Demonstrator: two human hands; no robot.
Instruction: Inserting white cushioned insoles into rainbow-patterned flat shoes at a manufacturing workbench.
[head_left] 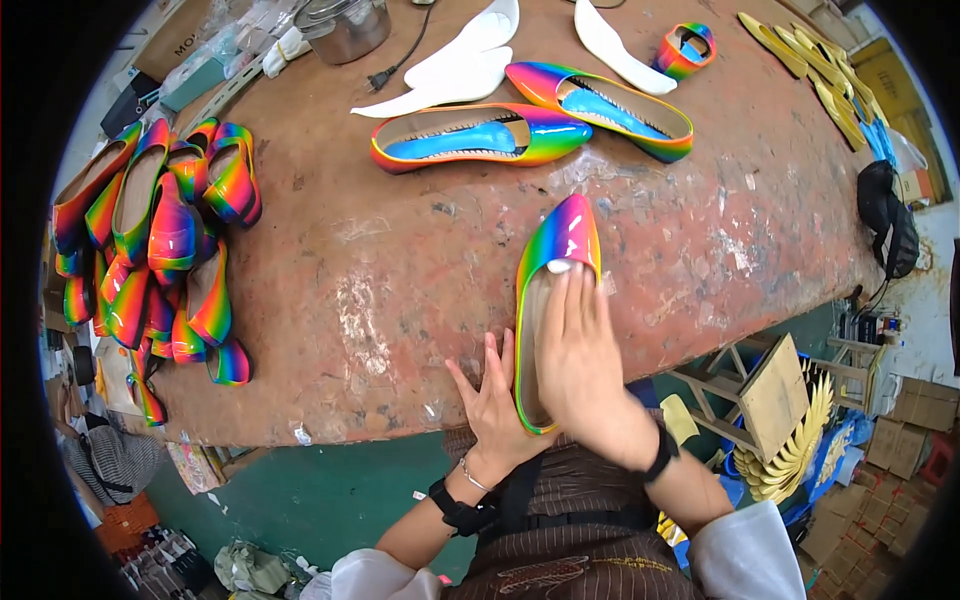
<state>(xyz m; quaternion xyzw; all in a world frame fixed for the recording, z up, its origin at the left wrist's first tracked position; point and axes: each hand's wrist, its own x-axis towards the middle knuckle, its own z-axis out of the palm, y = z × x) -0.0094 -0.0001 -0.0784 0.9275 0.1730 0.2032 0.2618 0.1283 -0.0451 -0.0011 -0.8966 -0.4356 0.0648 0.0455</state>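
Note:
A shiny rainbow flat shoe lies with its toe pointing away from me and its heel at the table's near edge. My left hand holds it at the heel and left side, fingers spread; the thumb is hidden. Inside the shoe, my right hand lies with its fingers stretched toward the toe, pressed along the beige lining. A bit of white shows at its fingertips; what it is I cannot make out. Beyond are two more rainbow flats with blue inside, lying on the table.
White insole-shaped pieces, a rainbow ring-shaped piece, a metal pot and a plug lie at the back. Several rainbow shoes are heaped left; gold pieces lie far right. A wooden stool stands beyond the edge.

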